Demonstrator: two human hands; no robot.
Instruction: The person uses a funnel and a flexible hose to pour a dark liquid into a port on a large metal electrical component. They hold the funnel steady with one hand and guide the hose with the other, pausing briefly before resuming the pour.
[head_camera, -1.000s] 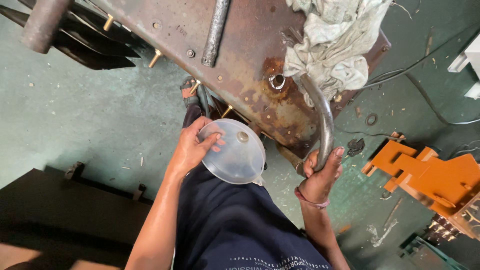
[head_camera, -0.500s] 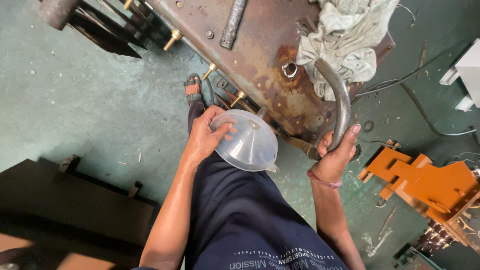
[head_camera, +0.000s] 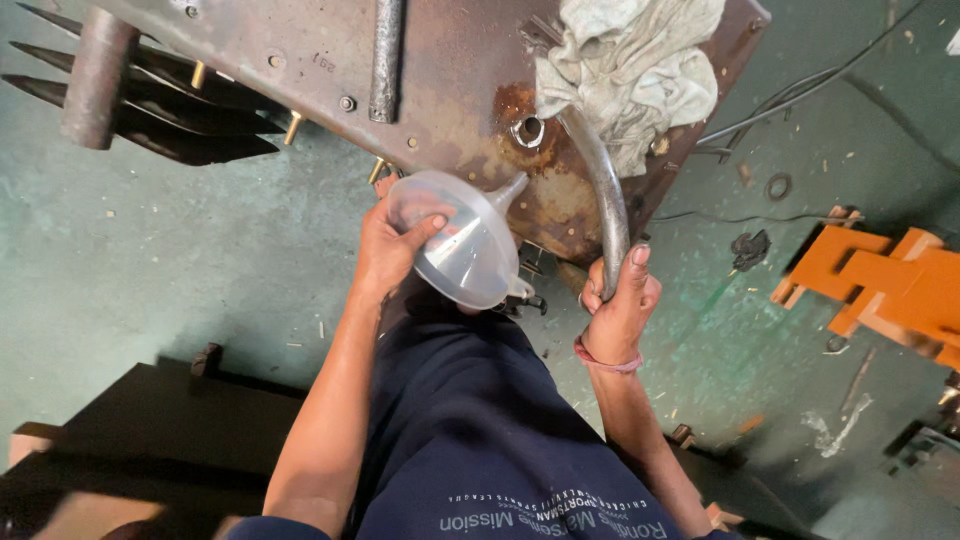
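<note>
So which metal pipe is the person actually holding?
The curved pipe on the right: the right hand grips its lower end. The straight bar lies untouched on the rusty plate, and the thick cylinder sticks out far left.

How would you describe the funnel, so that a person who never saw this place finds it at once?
Start at the big rusty metal plate across the top. Just below its lower edge, the left hand holds the funnel by its rim. It is the only clear plastic thing there: a wide cone with a narrow spout toward the small round hole in the plate.
</note>
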